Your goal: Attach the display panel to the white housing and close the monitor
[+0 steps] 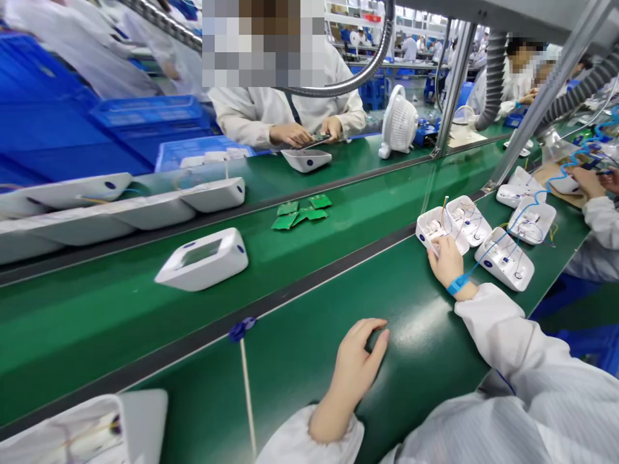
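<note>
My left hand is over the green bench top with nothing in it, its thumb apart from the curved fingers. My right hand, with a blue strap round the wrist, grips the near side of a white plastic housing; part of the fingers is hidden inside it. Wires and white parts show in that open shell. Touching it on the far side is a second white housing with loose wires. A third housing lies just right of my right hand, with a blue cord crossing over it.
A white housing and several green circuit boards lie on the green belt. Another housing is at the lower left. Across, a person handles a board near a white fan. Metal posts rise at the right.
</note>
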